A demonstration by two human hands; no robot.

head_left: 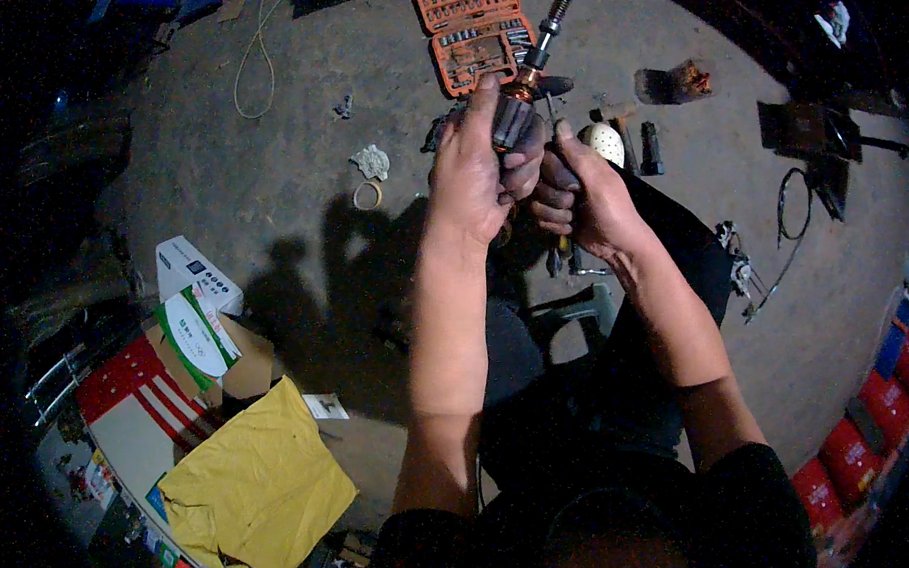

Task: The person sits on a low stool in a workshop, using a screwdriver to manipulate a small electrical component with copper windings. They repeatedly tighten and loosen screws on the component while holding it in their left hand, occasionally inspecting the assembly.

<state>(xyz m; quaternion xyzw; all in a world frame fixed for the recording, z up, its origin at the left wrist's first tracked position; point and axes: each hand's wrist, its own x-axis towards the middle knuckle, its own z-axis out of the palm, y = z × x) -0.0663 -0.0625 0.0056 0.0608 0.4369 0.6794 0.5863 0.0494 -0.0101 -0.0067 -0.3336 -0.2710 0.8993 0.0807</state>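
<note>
Copper-wound and steel-shafted, the motor armature (pixel 524 91) sits wrapped tight in my left fingers (pixel 483 108), raised over the concrete floor (pixel 301 179). My right hand (pixel 582 194) is closed on a screwdriver (pixel 552 130) beside it. I judge the armature heavy, rigid; grip its iron core, not the fragile windings. An orange socket set (pixel 474 33) lies beyond.

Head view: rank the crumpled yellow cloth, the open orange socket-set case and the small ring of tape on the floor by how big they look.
1. Crumpled yellow cloth, largest, though it lies nearer the camera, which may flatter it.
2. Open orange socket-set case.
3. Small ring of tape, clearly smallest.
</note>
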